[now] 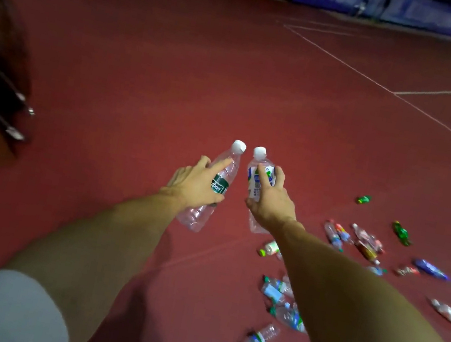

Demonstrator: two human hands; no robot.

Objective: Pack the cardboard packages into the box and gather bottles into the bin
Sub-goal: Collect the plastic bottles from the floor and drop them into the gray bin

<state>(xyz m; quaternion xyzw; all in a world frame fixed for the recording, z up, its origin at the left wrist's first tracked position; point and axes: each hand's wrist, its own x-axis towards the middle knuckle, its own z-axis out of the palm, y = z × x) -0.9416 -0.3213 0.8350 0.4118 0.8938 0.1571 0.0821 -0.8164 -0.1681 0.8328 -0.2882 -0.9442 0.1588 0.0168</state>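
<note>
My left hand [196, 183] grips a clear plastic bottle with a green label [218, 180] and a white cap, held out over the red floor. Beside it my right hand [272, 200] grips a second clear bottle with a blue and white label [258, 176], also white-capped. The two caps nearly touch, both pointing away from me. Several more empty bottles [283, 298] lie scattered on the floor at the lower right, under and beyond my right forearm. No box, bin or cardboard package is in view.
The red sports floor [146, 66] has white court lines [394, 93] at the upper right. Dark chairs or furniture with metal legs [0, 92] stand at the left edge. A blue banner [383, 2] hangs on the far wall.
</note>
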